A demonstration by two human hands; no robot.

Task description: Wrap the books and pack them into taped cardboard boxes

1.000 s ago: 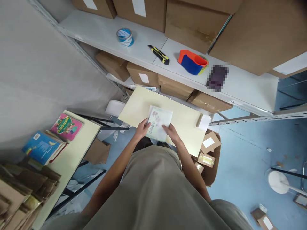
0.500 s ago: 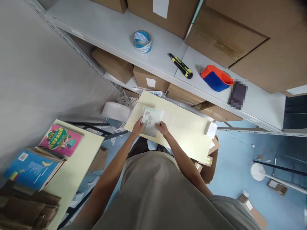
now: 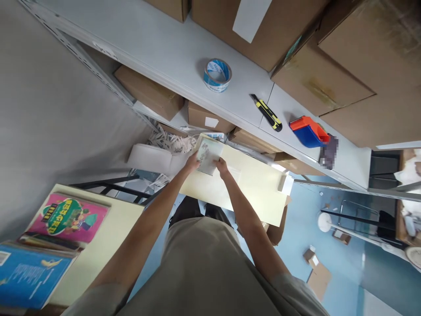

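A thin pale book [image 3: 209,156] with dark written characters on its cover is held between my two hands over the cream table [image 3: 256,188]. My left hand [image 3: 192,163] grips its left edge, and my right hand [image 3: 221,166] pinches the lower right edge with the thumb on top. The fingers beneath the book are hidden. Whether the book rests on the tabletop or hangs just above it, I cannot tell.
On the shelf above lie a tape roll [image 3: 217,75], a yellow-black utility knife [image 3: 267,113] and a red-blue tape dispenser [image 3: 309,131]. Cardboard boxes [image 3: 230,35] stand behind them. At left, a side table [image 3: 125,215] bears a pink book [image 3: 69,217] and a blue book [image 3: 33,274].
Both hands have carried the book farther from my body, toward the table's far left corner. My view has also shifted, so the shelf and side table appear nearer.
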